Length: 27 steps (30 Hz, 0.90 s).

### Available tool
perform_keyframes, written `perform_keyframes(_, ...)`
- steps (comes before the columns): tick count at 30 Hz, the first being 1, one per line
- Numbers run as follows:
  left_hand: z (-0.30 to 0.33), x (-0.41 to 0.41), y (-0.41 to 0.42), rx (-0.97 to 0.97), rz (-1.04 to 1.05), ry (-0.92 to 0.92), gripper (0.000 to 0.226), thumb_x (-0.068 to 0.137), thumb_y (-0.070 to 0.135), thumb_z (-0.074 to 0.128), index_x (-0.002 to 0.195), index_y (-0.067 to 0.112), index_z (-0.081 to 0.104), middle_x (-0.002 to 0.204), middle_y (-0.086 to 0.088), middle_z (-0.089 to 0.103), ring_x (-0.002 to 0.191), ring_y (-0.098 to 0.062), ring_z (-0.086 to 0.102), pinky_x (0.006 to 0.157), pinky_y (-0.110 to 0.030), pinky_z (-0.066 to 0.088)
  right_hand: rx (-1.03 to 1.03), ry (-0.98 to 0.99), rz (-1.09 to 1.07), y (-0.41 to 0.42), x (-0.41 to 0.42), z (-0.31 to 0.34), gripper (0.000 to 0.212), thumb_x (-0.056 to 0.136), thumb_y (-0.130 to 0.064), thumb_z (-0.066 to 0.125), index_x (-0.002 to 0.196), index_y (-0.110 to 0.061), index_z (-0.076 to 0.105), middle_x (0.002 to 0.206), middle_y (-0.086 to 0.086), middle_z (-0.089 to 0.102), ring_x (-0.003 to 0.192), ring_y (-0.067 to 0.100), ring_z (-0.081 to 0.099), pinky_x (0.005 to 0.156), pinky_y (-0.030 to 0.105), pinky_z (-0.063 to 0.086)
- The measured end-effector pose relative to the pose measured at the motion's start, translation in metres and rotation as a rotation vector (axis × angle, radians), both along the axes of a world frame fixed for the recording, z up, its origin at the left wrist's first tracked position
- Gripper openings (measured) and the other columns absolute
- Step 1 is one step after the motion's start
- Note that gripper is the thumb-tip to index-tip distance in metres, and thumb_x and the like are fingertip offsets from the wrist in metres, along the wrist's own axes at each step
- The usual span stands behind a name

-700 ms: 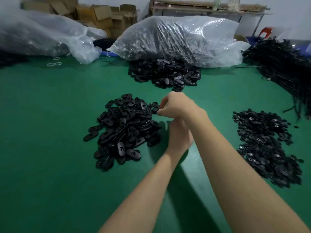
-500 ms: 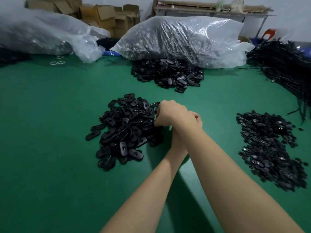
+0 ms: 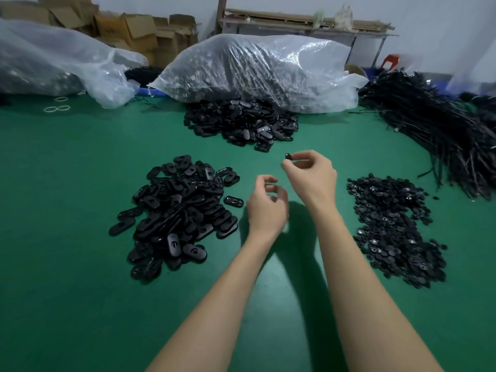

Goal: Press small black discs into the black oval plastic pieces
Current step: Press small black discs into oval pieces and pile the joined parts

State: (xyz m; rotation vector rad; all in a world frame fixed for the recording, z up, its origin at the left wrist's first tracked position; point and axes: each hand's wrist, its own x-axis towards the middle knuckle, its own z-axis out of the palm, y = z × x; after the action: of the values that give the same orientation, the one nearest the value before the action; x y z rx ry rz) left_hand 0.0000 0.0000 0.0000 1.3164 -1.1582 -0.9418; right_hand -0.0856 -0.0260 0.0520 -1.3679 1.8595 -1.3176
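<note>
Right hand: the right hand hovers above the green counter just past centre, its thumb and forefinger pinching one small black disc at the fingertips, the other fingers curled in behind.
Left hand: the left hand hangs just at 7 o'clock of the right one, fingers loosely curled and narrow; I can't tell whether anything sits inside them, and no oval shows there.
Oval supply: the heap of black oval plastic pieces lies at 9 o'clock of the hands, one loose oval sitting at its edge nearest the left hand.
Disc supply: the flat spread of small black discs lies at 3 o'clock, well apart from the ovals.
Far heap: a second heap of black ovals sits at 12 o'clock against a clear plastic bag of dark parts.
Step in hand: looks like a disc is ready and an oval is wanted to receive it.
Risk, the pinch: the disc is held only by its rim, high off the counter; a slip would likely drop it, and black on black it could vanish into a heap.
Risk, the fit: pressing it in tilted or off the slot could jam it or pop it free.
Risk, the piles: a careless reach to 9 o'clock could scatter the heap, or mix finished pieces with blanks.
Risk, the cords: the bundle of black cords at 2 o'clock lies near enough to catch a sweeping forearm.
</note>
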Motion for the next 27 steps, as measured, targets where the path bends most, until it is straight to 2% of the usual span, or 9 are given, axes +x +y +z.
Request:
perform_keyframes(3,-0.003,-0.002,-0.003,0.005,-0.010,-0.033,0.019,0.098,0.022,0.055,0.117,0.026,0.053,0.099,0.013,0.063,0.072,-0.020,0.071,0.071,-0.049,0.060,0.027,-0.191,-0.034,0.008,-0.026,-0.017,0.010,0.085,-0.029,0.069,0.095,-0.029,0.072,0.090,-0.005,0.075,0.089,0.014,0.072,0.089,0.039,0.059)
perform_keyframes(8,-0.005,-0.002,-0.005,-0.052,-0.103,-0.086,0.026,0.098,0.024,0.060,0.123,0.031,0.059,0.105,0.013,0.067,0.067,-0.017,0.071,0.064,-0.041,0.061,0.032,-0.247,0.151,0.021,-0.037,-0.043,0.008,0.093,-0.015,0.068,0.097,-0.019,0.074,0.077,-0.004,0.076,0.060,0.007,0.069,0.055,0.023,0.052)
perform_keyframes(13,-0.009,0.002,-0.012,-0.077,-0.125,0.003,0.018,0.094,0.011,0.065,0.101,0.027,0.071,0.098,0.006,0.072,0.065,-0.018,0.073,0.056,-0.033,0.058,0.043,-0.237,0.268,0.021,-0.043,-0.045,0.005,0.095,-0.015,0.071,0.099,-0.018,0.073,0.081,0.000,0.078,0.067,0.011,0.073,0.063,0.024,0.057)
perform_keyframes(14,-0.009,0.003,-0.013,-0.073,-0.123,0.034,0.018,0.094,0.009,0.065,0.100,0.026,0.070,0.096,0.003,0.072,0.065,-0.018,0.073,0.057,-0.035,0.059,0.045,-0.169,0.239,0.020,-0.048,-0.044,0.006,0.094,-0.020,0.073,0.100,-0.020,0.073,0.085,-0.002,0.078,0.071,0.010,0.073,0.067,0.026,0.057)
perform_keyframes(16,-0.011,0.003,-0.014,-0.072,-0.121,0.092,0.020,0.093,0.005,0.065,0.100,0.023,0.069,0.091,0.001,0.072,0.067,-0.017,0.071,0.062,-0.036,0.061,0.064,0.133,0.116,0.018,-0.065,-0.042,0.009,0.092,-0.031,0.071,0.099,-0.026,0.074,0.091,-0.013,0.074,0.079,0.006,0.070,0.075,0.026,0.053)
perform_keyframes(18,-0.013,0.001,-0.013,-0.076,-0.130,0.115,0.024,0.093,0.003,0.064,0.101,0.025,0.070,0.085,0.006,0.071,0.067,-0.015,0.071,0.064,-0.032,0.060,0.099,0.343,-0.028,0.023,-0.086,-0.039,0.014,0.092,-0.031,0.067,0.102,-0.027,0.075,0.097,-0.014,0.072,0.086,0.011,0.066,0.076,0.026,0.047)
perform_keyframes(20,-0.014,0.001,-0.013,-0.074,-0.129,0.118,0.027,0.093,0.004,0.063,0.101,0.028,0.072,0.083,0.010,0.070,0.068,-0.014,0.071,0.065,-0.028,0.060,0.137,0.403,-0.145,0.027,-0.106,-0.039,0.020,0.091,-0.026,0.063,0.107,-0.025,0.076,0.105,-0.007,0.074,0.098,0.019,0.065,0.076,0.030,0.050)
perform_keyframes(23,-0.013,0.001,-0.014,-0.059,-0.125,0.158,0.022,0.095,0.004,0.062,0.098,0.021,0.076,0.089,0.001,0.069,0.069,-0.015,0.072,0.066,-0.027,0.059,0.267,0.430,-0.245,0.034,-0.128,-0.040,0.025,0.090,-0.025,0.064,0.112,-0.028,0.075,0.112,0.002,0.074,0.114,0.029,0.060,0.086,0.040,0.057)
perform_keyframes(27,-0.011,0.004,-0.014,-0.022,-0.131,0.238,0.014,0.097,0.005,0.063,0.099,0.012,0.075,0.094,-0.007,0.073,0.076,-0.023,0.076,0.065,-0.024,0.058,0.338,0.391,-0.288,0.036,-0.139,-0.041,0.022,0.088,-0.027,0.068,0.108,-0.032,0.077,0.105,-0.001,0.075,0.108,0.027,0.064,0.083,0.039,0.058)
